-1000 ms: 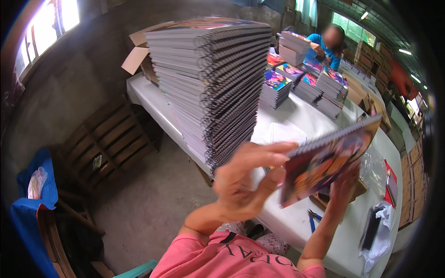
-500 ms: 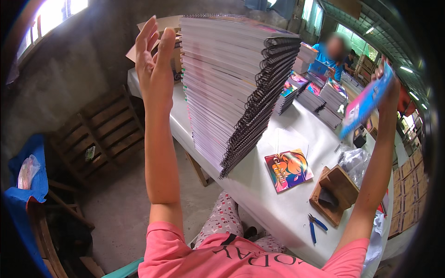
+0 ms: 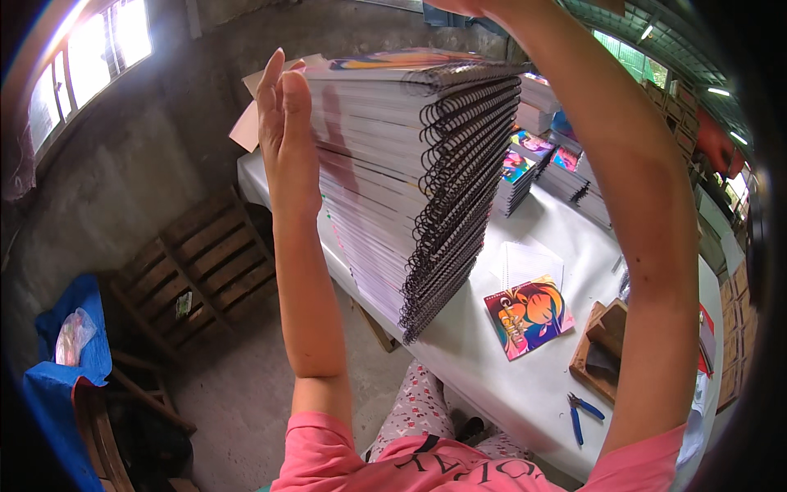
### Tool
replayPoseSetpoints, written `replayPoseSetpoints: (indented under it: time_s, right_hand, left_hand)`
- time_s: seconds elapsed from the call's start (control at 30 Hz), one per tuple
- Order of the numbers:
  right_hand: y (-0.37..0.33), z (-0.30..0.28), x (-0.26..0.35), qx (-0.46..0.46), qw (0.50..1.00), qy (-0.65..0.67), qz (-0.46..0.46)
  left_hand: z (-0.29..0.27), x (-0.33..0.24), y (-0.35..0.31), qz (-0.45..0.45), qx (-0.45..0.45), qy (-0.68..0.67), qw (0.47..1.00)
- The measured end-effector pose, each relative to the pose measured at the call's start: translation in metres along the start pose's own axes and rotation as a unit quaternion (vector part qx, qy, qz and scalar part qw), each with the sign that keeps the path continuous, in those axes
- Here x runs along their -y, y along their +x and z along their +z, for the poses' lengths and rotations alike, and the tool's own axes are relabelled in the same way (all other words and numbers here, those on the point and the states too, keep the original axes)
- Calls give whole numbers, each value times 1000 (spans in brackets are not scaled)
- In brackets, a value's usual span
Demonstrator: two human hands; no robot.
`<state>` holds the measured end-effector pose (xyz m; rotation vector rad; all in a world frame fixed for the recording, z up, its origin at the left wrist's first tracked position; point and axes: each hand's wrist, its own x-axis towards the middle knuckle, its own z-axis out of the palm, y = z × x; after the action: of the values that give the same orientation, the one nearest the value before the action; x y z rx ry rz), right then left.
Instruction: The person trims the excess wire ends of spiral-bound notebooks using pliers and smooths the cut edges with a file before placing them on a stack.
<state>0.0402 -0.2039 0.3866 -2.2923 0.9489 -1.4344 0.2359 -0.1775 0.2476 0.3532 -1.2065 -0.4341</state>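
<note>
A tall stack of spiral-bound notebooks [image 3: 377, 189] rises from the white-covered table, black coil bindings toward its right side. A colourful cover shows on top. My left hand [image 3: 288, 131] is upright against the stack's left side near the top, fingers stretched out, open. My right arm reaches up and over the stack. Only a sliver of my right hand [image 3: 463, 6] shows at the upper edge, above the stack, with its fingers cut off, so its hold is hidden. On the table to the right of the stack lies a loose colourful cover [image 3: 529, 317] beside a pale sheet [image 3: 533, 264].
Blue-handled cutters [image 3: 580, 416] and a wooden block stand [image 3: 592, 353] lie near the table's right side. More notebook stacks [image 3: 518, 176] stand farther back. A wooden pallet [image 3: 197, 271] leans at the left, near a blue cloth [image 3: 74, 361]. Cartons are piled at the far right.
My right arm has swung from the right side to above the stack. The blue-and-pink notebook it held no longer shows. The view has shifted slightly; my left hand remains by the stack.
</note>
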Motion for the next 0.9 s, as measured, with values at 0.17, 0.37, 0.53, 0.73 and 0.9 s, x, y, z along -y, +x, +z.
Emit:
replayPoseSetpoints:
  time_s: [0.17,0.37,0.53,0.73,0.9]
  right_hand:
    - [-32,-16,-38,21,995,46,88]
    - [-104,-59,-105,-16,953,221,206]
    - [-119,-33,-115,3,979,161,124]
    - [-245,-73,-189,-53,943,63,323]
    - [-434,-105,-307,106,806,-222,538]
  left_hand:
    - [-8,2,0,16,-6,81,997]
    - [10,3,1,15,-14,42,999]
    - [1,0,-3,60,-87,60,993]
    - [-7,-24,-167,173,48,90,980]
    - [125,66,-303,-108,441,143,879]
